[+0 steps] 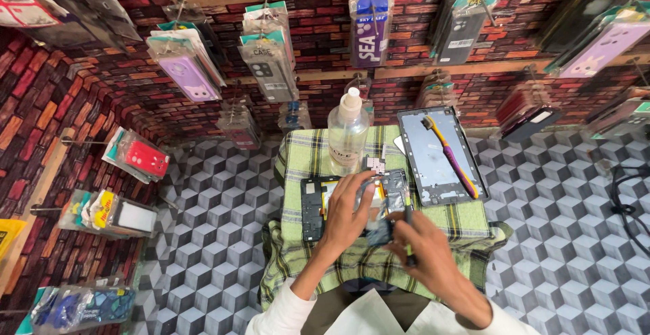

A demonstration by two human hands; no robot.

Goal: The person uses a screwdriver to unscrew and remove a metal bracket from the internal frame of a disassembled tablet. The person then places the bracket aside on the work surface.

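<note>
Opened black smartphone body (352, 203) lies on green plaid cloth (305, 254); left hand (349, 216) fingers spread flat on it, gripping nothing; right hand (426, 254) fingers pinch thin dark tool (409, 237). Clear plastic bottle (347, 135) behind.

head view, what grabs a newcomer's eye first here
In the centre, the left hand and right hand work over an opened phone on a green plaid cloth. Behind stand a clear bottle and a toothbrush lying on a grey phone panel.
</note>
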